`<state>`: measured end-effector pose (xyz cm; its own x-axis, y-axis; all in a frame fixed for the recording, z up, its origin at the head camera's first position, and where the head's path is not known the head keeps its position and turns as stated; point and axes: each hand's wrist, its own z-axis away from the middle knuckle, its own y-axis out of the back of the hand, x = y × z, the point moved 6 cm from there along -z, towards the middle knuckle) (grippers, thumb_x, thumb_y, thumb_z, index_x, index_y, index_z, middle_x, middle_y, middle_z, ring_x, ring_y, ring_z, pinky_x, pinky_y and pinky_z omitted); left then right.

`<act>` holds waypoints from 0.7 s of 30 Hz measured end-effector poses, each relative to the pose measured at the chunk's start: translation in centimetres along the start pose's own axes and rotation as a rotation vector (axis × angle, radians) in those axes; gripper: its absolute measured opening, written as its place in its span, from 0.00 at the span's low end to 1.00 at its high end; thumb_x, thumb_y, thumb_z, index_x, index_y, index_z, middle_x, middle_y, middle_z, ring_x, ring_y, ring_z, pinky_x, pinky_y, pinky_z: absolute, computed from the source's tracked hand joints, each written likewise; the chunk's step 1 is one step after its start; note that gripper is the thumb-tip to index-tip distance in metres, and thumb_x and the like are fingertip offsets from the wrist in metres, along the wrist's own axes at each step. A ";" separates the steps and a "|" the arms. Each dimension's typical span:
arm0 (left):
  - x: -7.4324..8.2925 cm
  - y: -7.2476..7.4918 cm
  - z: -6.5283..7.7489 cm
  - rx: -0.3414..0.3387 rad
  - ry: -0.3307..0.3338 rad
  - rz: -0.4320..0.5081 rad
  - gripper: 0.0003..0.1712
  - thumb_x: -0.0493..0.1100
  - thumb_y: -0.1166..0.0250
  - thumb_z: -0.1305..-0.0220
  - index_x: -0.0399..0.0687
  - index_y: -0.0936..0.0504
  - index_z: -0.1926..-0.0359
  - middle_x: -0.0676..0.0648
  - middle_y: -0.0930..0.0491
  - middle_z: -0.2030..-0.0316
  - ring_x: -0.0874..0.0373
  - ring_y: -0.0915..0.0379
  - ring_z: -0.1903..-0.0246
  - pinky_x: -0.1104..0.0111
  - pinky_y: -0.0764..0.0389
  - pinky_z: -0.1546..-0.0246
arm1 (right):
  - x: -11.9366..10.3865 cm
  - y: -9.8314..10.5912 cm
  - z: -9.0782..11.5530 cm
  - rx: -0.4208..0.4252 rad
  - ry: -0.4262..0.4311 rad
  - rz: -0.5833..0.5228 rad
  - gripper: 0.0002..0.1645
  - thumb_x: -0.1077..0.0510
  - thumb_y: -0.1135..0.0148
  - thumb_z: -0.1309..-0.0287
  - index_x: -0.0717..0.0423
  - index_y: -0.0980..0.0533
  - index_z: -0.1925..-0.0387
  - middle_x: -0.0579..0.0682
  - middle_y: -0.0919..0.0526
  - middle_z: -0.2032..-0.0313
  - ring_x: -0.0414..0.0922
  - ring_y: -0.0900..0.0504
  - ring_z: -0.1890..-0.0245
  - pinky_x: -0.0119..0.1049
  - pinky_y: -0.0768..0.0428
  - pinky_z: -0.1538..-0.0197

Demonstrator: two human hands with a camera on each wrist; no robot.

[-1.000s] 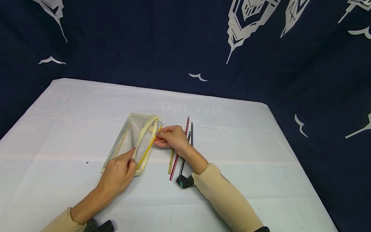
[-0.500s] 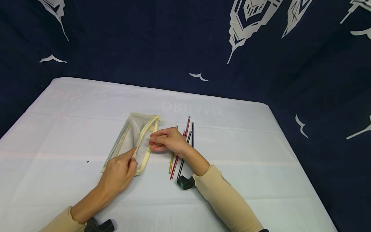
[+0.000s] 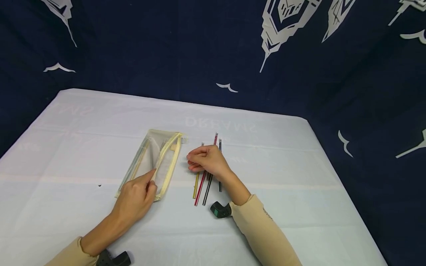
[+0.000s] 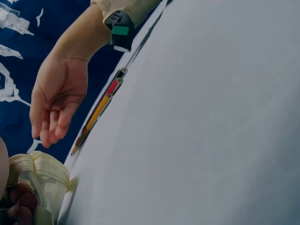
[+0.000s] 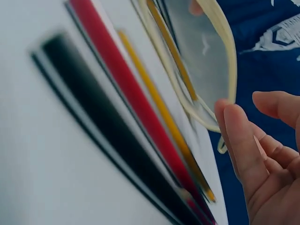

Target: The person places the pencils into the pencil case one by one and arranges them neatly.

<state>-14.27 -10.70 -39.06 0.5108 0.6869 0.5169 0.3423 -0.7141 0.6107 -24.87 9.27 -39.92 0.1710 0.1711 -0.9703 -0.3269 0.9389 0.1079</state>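
A see-through mesh pencil case (image 3: 146, 157) with cream zipper trim lies on the table, its mouth held apart. My left hand (image 3: 138, 195) pinches the zipper edge near the front end. In the right wrist view a yellow pencil (image 5: 176, 54) shows inside the case. To the right of the case my right hand (image 3: 209, 160) hovers over loose pencils, fingers relaxed, thumb apart and nothing between them. Beneath it lie a yellow pencil (image 3: 195, 186), a red pencil (image 3: 199, 192) and a black pencil (image 3: 208, 190), partly covered by the hand. Another dark pencil (image 3: 220, 186) lies farther right.
A white cloth covers the table (image 3: 283, 177). Behind it hangs a dark blue curtain (image 3: 149, 48) with white patterns. A tiny dark speck (image 3: 99, 185) lies left of the case. Black wrist cameras (image 3: 221, 210) sit at both cuffs.
The yellow pencil in my right hand has gone into the case and been let go. My right hand has then drawn back right, over the loose pencils. My left hand stays put.
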 end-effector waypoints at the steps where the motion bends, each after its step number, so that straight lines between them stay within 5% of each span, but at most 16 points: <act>1: 0.0 0.1 0.0 0.002 -0.001 0.001 0.20 0.28 0.45 0.45 0.22 0.19 0.52 0.38 0.17 0.72 0.59 0.32 0.79 0.62 0.26 0.78 | -0.1 0.5 -0.1 0.020 0.007 0.010 0.12 0.66 0.36 0.39 0.73 0.20 0.57 0.64 0.14 0.67 0.42 0.15 0.76 0.37 0.16 0.67; 9: 0.0 0.1 0.0 -0.001 0.006 -0.001 0.20 0.28 0.44 0.46 0.24 0.18 0.52 0.45 0.21 0.77 0.62 0.37 0.80 0.65 0.29 0.78 | -1.1 4.7 0.2 0.188 0.021 0.136 0.08 0.64 0.31 0.44 0.68 0.20 0.66 0.61 0.15 0.72 0.42 0.18 0.80 0.36 0.17 0.72; 21: 0.0 0.2 0.0 -0.003 0.007 0.012 0.20 0.27 0.44 0.46 0.23 0.18 0.52 0.35 0.15 0.64 0.56 0.25 0.75 0.59 0.23 0.75 | -0.5 8.4 0.4 0.236 -0.044 0.343 0.11 0.62 0.25 0.50 0.65 0.20 0.69 0.54 0.16 0.78 0.43 0.19 0.81 0.37 0.18 0.74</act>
<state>-14.22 -10.83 -38.94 0.5092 0.6791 0.5287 0.3336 -0.7220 0.6062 -27.34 17.22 -38.41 0.1306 0.4936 -0.8598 -0.1505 0.8671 0.4749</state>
